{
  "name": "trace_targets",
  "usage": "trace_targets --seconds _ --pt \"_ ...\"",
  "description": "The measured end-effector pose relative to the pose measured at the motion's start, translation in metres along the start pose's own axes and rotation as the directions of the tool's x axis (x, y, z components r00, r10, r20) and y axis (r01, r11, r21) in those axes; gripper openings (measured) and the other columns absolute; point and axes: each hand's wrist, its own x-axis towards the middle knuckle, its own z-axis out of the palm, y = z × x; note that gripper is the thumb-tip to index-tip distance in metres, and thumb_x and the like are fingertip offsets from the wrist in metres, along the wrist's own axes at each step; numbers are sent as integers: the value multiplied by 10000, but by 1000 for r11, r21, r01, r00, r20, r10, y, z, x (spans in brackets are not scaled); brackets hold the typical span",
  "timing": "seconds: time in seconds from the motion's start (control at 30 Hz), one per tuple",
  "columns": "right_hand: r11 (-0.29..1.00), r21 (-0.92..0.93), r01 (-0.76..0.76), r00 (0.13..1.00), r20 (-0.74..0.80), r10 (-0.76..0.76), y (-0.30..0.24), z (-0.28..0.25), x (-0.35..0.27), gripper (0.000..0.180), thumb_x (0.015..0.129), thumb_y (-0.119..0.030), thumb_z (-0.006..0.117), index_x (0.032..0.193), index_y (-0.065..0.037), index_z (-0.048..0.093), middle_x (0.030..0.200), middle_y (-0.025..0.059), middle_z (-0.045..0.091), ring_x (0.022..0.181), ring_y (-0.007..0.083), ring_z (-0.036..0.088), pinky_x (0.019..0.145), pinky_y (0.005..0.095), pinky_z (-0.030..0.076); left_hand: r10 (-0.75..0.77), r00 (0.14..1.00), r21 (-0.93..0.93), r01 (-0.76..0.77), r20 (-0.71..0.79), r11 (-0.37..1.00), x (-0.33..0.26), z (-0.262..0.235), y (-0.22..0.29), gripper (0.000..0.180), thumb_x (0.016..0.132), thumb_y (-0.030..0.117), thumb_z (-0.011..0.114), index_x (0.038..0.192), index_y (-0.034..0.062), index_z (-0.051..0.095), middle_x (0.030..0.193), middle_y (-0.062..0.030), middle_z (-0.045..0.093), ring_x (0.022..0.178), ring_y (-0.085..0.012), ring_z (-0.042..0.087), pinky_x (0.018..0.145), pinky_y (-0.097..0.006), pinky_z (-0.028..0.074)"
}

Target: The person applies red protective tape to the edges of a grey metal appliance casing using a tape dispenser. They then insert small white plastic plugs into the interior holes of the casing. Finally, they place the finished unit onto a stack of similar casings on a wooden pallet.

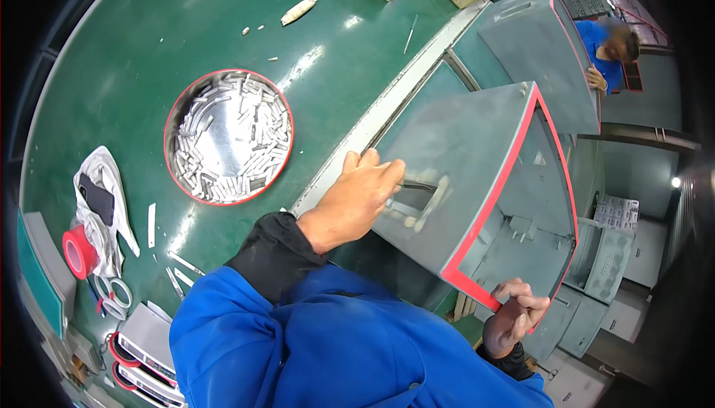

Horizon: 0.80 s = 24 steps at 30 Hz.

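Observation:
A grey metal box (pixel 454 136) with red tape (pixel 484 218) round its open front rim stands tilted in the picture, right of the table. My left hand (pixel 357 195) is closed at its side panel, beside a rectangular cutout (pixel 412 197) with pale smears around it. A thin dark piece shows near those fingertips, but what they pinch I cannot make out. At the lower corner of the box, my right hand (pixel 514 315) grips the taped rim. Brackets (pixel 525 228) are visible inside the box.
On the green table (pixel 112 110) stands a round red-rimmed tin (pixel 289 136) of small pale strips. Scissors (pixel 112 296), red tape roll (pixel 79 251), phone (pixel 97 199) and white cloth (pixel 112 166) lie left. Beyond, a co-worker (pixel 607 54) touches a second grey box (pixel 529 43).

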Motion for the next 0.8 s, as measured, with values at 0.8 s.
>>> trace_targets --seconds 0.8 --pt "998 59 17 1000 -23 -16 1 2 0 239 881 -291 419 930 -70 344 735 185 551 625 235 494 565 352 422 219 976 67 -220 22 973 6 4 -18 123 745 21 536 791 112 468 746 -7 448 760 -214 407 711 -349 297"
